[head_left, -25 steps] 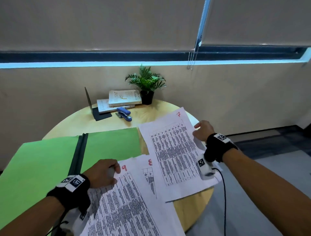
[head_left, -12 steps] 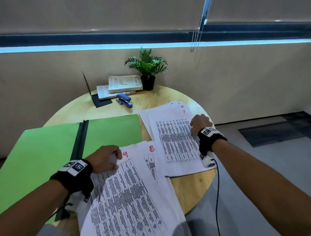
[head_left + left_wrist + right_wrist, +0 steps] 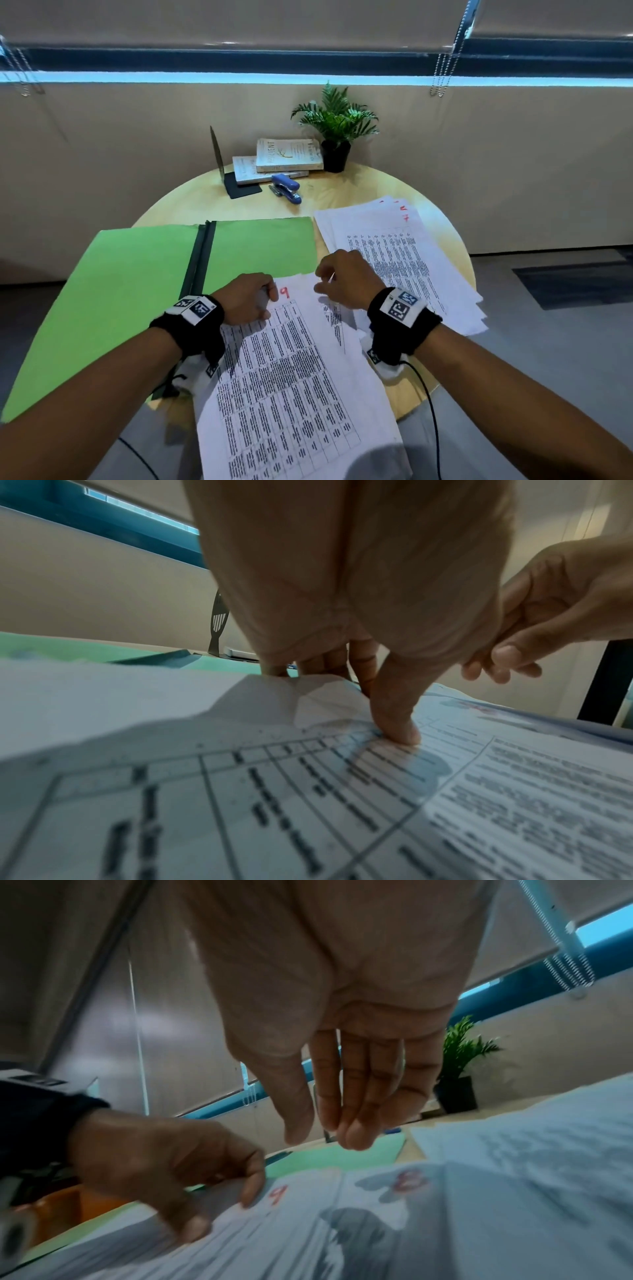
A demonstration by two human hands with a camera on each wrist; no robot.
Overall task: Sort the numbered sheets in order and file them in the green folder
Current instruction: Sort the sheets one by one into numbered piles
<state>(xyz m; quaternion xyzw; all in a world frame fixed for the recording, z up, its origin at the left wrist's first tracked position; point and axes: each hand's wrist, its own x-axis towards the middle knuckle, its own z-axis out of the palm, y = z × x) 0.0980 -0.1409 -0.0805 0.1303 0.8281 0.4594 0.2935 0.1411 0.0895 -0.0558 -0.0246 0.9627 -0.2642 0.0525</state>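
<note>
The green folder [image 3: 137, 274] lies open on the left of the round table [image 3: 359, 185]. Sheet 9 [image 3: 294, 377] tops the near pile, and sheet 8 [image 3: 337, 329] shows as a strip beneath it on the right. My left hand [image 3: 267, 294] pinches the pile's top left corner, with the thumb [image 3: 394, 718] on top and the fingers under the edge. My right hand [image 3: 329, 281] hovers over the top of sheet 8 [image 3: 411, 1180], its fingers [image 3: 356, 1134] relaxed and holding nothing. A second pile with sheet 7 [image 3: 404, 260] on top lies at the right.
At the back of the table stand a potted plant [image 3: 337, 126], two stacked books [image 3: 287, 156], a blue stapler [image 3: 287, 188] and a black bookend [image 3: 236, 178]. The near pile overhangs the table's front edge. The floor drops away on the right.
My right hand has let go of sheet 7, which now lies on the right pile, and has moved left to above sheet 8. My left hand keeps its hold.
</note>
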